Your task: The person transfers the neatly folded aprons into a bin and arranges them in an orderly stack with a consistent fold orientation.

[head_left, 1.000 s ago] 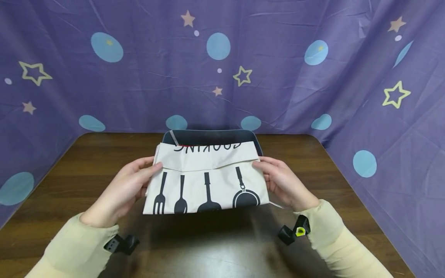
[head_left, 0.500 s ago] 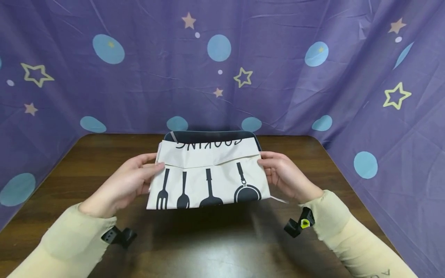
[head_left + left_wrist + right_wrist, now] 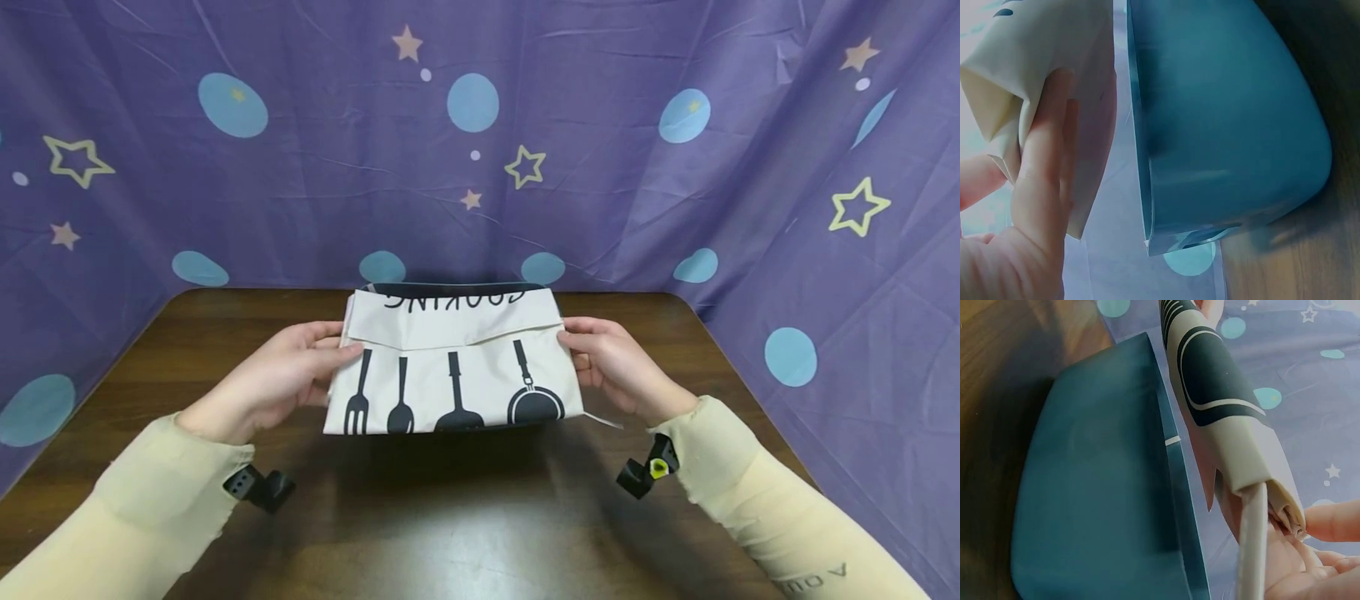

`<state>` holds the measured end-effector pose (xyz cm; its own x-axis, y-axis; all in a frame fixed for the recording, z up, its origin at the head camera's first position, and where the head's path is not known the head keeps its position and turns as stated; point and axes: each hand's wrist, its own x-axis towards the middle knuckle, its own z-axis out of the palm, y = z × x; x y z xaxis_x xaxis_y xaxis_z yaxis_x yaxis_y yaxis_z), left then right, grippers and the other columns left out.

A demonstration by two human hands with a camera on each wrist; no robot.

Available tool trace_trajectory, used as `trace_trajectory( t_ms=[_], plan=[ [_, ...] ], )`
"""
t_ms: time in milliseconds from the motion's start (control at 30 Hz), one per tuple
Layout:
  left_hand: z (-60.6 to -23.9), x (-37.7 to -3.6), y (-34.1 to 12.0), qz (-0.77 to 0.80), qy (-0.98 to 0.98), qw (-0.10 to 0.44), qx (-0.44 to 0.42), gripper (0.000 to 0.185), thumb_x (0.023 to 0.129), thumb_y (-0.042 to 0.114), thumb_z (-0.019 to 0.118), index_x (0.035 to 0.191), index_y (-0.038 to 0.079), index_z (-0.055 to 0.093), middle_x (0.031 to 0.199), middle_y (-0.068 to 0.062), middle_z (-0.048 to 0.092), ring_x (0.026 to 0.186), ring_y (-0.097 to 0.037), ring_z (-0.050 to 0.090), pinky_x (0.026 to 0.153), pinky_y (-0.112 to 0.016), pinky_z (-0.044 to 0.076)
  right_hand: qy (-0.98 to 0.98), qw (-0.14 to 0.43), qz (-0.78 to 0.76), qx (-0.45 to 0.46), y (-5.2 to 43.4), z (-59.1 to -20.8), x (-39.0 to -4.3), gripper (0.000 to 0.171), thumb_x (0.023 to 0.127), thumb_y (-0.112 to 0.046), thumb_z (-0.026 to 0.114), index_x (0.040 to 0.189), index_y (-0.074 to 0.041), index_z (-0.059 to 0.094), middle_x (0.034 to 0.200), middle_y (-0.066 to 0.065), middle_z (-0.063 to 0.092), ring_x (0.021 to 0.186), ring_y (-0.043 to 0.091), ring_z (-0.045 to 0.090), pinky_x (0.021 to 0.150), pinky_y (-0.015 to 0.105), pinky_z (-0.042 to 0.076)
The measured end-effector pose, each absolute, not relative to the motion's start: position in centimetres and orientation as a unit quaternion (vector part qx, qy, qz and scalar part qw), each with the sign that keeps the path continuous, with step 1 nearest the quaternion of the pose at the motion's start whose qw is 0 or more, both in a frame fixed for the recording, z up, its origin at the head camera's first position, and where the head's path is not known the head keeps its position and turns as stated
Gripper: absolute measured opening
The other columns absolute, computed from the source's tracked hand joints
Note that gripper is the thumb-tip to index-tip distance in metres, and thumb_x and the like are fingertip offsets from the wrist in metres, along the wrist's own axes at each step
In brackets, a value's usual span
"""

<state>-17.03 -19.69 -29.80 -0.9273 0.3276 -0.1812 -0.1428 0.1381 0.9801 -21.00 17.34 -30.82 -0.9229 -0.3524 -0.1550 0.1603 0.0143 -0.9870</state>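
Observation:
A folded cream cloth [image 3: 450, 358] printed with black kitchen utensils and the word COOKING hangs between my hands above a dark teal plastic bin [image 3: 457, 287]. My left hand [image 3: 300, 375] pinches its left edge, thumb on top. On the right edge, my right hand [image 3: 600, 358] grips in the same way. The left wrist view shows my fingers [image 3: 1041, 181] under the cloth [image 3: 1029, 56] beside the bin's wall [image 3: 1222, 125]. In the right wrist view the cloth's folded edge [image 3: 1222, 419] stands just over the bin [image 3: 1104, 487], and a cloth strap [image 3: 1250, 544] hangs from it.
The bin stands at the back middle of a dark wooden table [image 3: 465, 517]. A purple curtain with stars and blue dots [image 3: 480, 142] closes off the back and both sides. Small black camera mounts [image 3: 258, 487] sit on both cream sleeves.
Both hands have carried the cloth away from me and slightly up, so that it now covers nearly all of the bin in the head view.

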Motion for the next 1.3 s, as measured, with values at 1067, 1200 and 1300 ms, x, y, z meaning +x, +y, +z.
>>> trace_trajectory(
  t_ms=[1067,1200,1300],
  plan=[
    [-28.4,-19.1,-19.9,0.67,0.727,0.148,-0.002,0.037,0.102,0.032,0.055,0.123,0.005,0.043,0.088,0.01,0.071,0.076,-0.006,0.07,0.069,-0.029,0.06,0.682,0.158,-0.713,-0.034,16.2,-29.5,-23.7,0.045,0.106,-0.017,0.042,0.145,0.005,0.039,0.085,-0.007,0.071,0.074,0.006,0.069,0.068,0.024,0.058],
    [-28.3,-19.5,-19.8,0.676,0.723,0.141,-0.004,0.036,0.101,0.032,0.056,0.123,0.007,0.044,0.088,0.01,0.072,0.077,-0.007,0.07,0.069,-0.03,0.06,0.681,0.153,-0.715,-0.03,16.1,-29.6,-23.9,0.046,0.106,-0.018,0.043,0.145,0.005,0.039,0.084,-0.007,0.07,0.073,0.006,0.068,0.068,0.023,0.057],
    [-28.2,-19.7,-19.8,0.679,0.721,0.138,-0.007,0.035,0.101,0.033,0.058,0.123,0.009,0.045,0.089,0.01,0.071,0.077,-0.007,0.07,0.069,-0.029,0.06,0.684,0.149,-0.713,-0.028,16.0,-29.6,-24.1,0.044,0.106,-0.019,0.043,0.143,0.005,0.041,0.083,-0.006,0.069,0.072,0.006,0.067,0.066,0.024,0.057]
  ],
)
